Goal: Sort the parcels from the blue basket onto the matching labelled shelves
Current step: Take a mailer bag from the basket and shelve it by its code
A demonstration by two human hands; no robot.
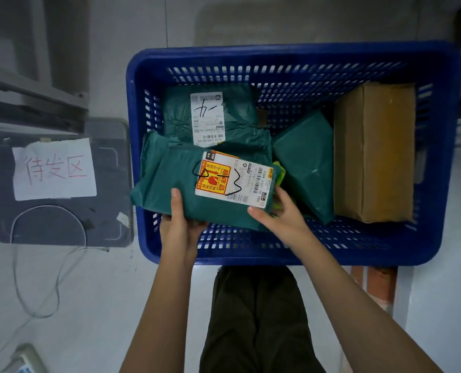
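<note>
A blue basket stands on the floor in front of me. Both hands hold a green plastic-wrapped parcel with a white shipping label and an orange fragile sticker, at the basket's near left. My left hand grips its near edge, thumb on top. My right hand grips its near right corner. Behind it lies another green parcel with a white label. A third green parcel leans in the middle. A brown cardboard box fills the right side.
A dark floor scale with a white paper sign in red writing sits left of the basket, a white cable trailing from it. Grey shelf frames stand at the far left. My dark trousers are below.
</note>
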